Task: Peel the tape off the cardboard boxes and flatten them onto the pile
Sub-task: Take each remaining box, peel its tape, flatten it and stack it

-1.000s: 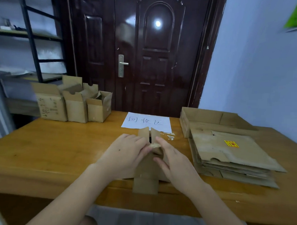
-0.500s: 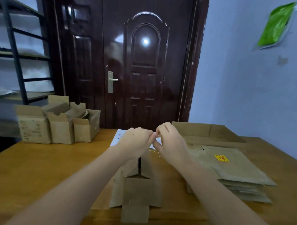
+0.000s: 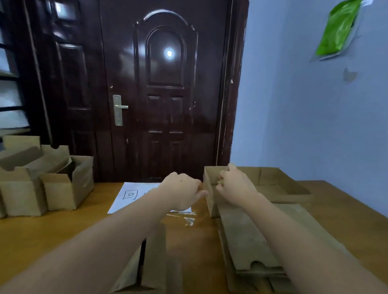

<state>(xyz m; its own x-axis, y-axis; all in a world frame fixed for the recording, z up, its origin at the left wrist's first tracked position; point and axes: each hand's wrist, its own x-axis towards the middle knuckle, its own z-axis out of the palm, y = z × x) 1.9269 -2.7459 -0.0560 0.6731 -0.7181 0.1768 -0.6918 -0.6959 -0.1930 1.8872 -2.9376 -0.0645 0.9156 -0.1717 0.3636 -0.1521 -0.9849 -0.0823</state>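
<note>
Flattened box: a partly flattened cardboard box (image 3: pixel 152 262) lies on the wooden table (image 3: pixel 40 240) at the near edge, under the left forearm, nearer the camera than both hands and touched by neither.
Pile: a stack of flattened cardboard (image 3: pixel 246 242) lies on the right side of the table, under the right forearm, just right of the flattened box.
Tape scraps: clear peeled tape (image 3: pixel 186 218) lies on the table just below the left hand, between the flattened box and the paper.
Left hand: the left hand (image 3: pixel 181 190) is raised above the table with fingers curled, fingertips pointing toward the right hand; whether it pinches anything cannot be told.
Right hand: the right hand (image 3: pixel 232 186) is lifted just beside the left, fingers curled, something small and pale at its fingertips; too blurred to say what.
Paper: a white sheet with handwritten characters (image 3: pixel 131 196) lies behind the left hand.
Open tray box: an open-topped cardboard box (image 3: pixel 276 183) sits behind the pile, its near-left corner just behind the right hand.
Waiting boxes: three upright cardboard boxes (image 3: pixel 38 182) stand at the far left, well apart from both hands.
Background: a dark door (image 3: pixel 164 90) and a blue wall with a green packet (image 3: pixel 338 31).
</note>
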